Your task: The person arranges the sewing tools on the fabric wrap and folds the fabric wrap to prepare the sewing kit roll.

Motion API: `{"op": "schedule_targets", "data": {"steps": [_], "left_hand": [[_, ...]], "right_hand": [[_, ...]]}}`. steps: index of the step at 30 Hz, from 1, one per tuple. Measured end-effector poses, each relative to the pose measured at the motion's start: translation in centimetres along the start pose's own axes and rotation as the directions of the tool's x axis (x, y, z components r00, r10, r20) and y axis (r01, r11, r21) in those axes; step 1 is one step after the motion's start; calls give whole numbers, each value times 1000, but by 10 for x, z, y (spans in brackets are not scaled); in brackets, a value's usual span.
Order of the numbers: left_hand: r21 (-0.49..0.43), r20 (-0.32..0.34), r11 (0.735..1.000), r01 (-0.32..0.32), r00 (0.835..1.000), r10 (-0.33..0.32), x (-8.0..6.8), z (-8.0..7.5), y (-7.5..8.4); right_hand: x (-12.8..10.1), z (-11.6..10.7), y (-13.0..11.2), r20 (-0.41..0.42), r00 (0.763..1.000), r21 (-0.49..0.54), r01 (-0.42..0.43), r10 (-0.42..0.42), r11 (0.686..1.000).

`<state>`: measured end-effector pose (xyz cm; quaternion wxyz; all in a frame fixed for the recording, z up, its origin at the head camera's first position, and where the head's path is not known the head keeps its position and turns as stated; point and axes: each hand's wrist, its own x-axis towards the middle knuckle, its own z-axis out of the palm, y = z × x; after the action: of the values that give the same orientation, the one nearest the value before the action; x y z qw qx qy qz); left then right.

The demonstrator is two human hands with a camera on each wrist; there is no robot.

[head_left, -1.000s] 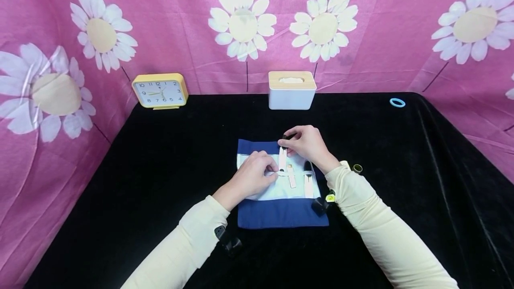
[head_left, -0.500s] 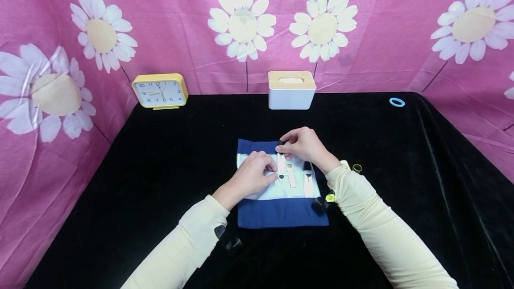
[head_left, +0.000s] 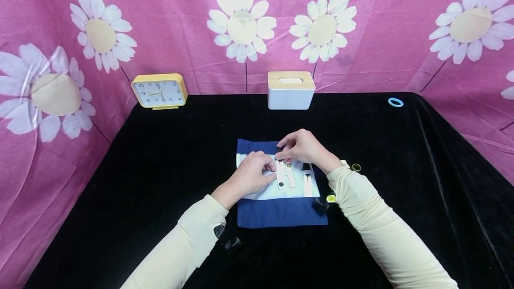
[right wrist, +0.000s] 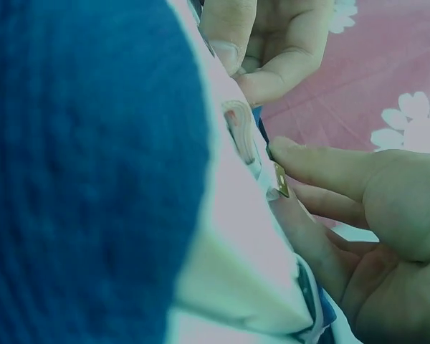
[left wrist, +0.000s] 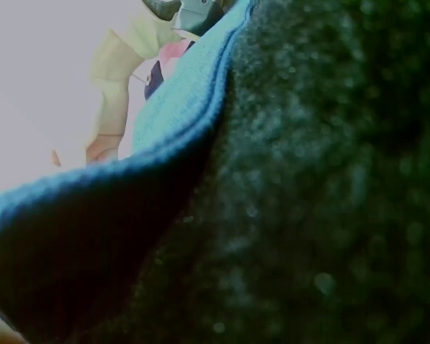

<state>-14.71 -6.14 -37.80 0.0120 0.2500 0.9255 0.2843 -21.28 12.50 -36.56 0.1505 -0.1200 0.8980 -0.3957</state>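
My hands at a blue pouch on a black table.
My right hand pinches a pink tool; my left hand pinches the pouch's white lining.

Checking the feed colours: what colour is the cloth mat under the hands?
Dark blue mat with a white inner panel; head view shows it best.
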Motion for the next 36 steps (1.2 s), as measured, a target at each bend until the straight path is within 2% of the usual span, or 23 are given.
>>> {"op": "schedule_targets", "data": {"steps": [10, 25, 36], "left_hand": [[-5, -14, 1000, -25, 1000, 25, 0, 1, -1], [-34, -16, 999, -28, 999, 28, -1, 0, 0], [-41, 7, 999, -2, 1000, 2, -1, -1, -2]], "right_hand": [[-2, -3, 7, 65, 990, -67, 126, -121, 990], [-4, -4, 14, 79, 977, -35, 200, -197, 979], [-7, -5, 16, 141, 964, 12, 226, -225, 974]]}}
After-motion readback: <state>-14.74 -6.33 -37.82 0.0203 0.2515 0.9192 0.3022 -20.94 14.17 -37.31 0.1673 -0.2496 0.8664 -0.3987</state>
